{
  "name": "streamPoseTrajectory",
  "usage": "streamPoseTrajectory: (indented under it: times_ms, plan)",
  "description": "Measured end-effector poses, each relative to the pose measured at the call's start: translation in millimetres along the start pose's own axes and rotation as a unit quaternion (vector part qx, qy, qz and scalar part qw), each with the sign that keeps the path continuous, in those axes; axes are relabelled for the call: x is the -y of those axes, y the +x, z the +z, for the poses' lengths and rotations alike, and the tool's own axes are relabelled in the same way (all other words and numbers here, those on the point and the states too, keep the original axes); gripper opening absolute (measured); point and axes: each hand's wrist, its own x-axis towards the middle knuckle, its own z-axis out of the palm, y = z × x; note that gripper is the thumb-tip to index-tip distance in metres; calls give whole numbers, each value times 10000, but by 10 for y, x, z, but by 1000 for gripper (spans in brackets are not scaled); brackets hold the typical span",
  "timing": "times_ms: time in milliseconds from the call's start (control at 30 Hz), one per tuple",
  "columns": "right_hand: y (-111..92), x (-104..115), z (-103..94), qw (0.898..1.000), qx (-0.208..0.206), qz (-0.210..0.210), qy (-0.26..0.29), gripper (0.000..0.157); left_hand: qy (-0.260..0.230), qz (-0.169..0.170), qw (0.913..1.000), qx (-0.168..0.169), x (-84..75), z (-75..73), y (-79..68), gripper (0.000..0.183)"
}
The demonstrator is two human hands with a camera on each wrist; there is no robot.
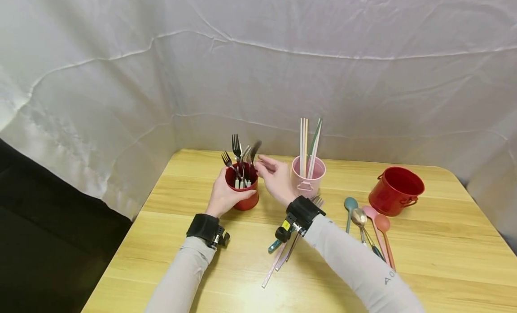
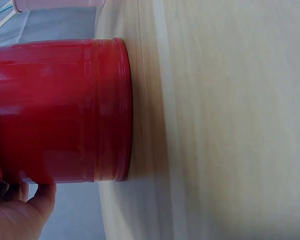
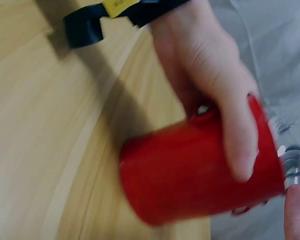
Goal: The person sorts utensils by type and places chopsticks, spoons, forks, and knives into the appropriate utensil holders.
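In the head view my left hand point(image 1: 226, 194) grips the red bucket point(image 1: 247, 201) round its side, with the thumb across the front. The left wrist view shows the bucket point(image 2: 65, 110) upright on the wooden table, fingers point(image 2: 42, 202) against its wall. Several forks point(image 1: 236, 145) stand in it, tines up. At its right rim is my right hand point(image 1: 278, 178), thumb and forefinger slightly apart beside a blurred dark fork point(image 1: 255, 148). In the right wrist view these fingers point(image 3: 294, 215) are close to the fork necks.
A pink bucket point(image 1: 308, 187) holding chopsticks point(image 1: 305, 142) stands just behind my right hand. More forks point(image 1: 282, 259) lie under my right forearm. Several spoons point(image 1: 359, 218) lie at the right, beside another red bucket point(image 1: 387, 198). A grey curtain point(image 1: 323, 80) hangs behind the table.
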Motion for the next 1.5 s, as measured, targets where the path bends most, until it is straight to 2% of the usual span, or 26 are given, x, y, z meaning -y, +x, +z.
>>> streamPoseTrajectory:
  times_ms: [167, 333, 433, 533, 767, 1100, 1300, 1500]
  plan:
    - [-76, -126, -122, 9974, 108, -38, -713, 32, -81, -63, 9999, -6, -8, 3, -4, 91]
    - [-204, -209, -229, 9960, 220, -69, -863, 25, -69, -15, 10000, -3, -13, 8, -3, 90]
    - [-295, -248, -316, 9946, 468, -14, -922, 24, -48, -2, 10000, -10, -13, 9, -3, 90]
    - [-390, -279, -425, 9896, 753, -27, -1224, 23, -53, -8, 10000, -13, -12, 3, -5, 91]
    - [-601, -385, -709, 9678, 1265, -270, -2161, 21, -46, -22, 10000, 21, -8, -8, 7, 90]
    - [-858, -443, -1143, 9323, 2170, -327, -2874, 21, -16, -83, 10000, 25, -16, -1, 0, 90]
    - [-966, -418, -1300, 9196, 2394, -364, -3093, 19, -50, -137, 9999, 26, -7, 3, 0, 92]
    - [-1048, -459, -1347, 9019, 2496, -690, -3457, 25, -46, -173, 9998, 49, -14, -7, -8, 91]
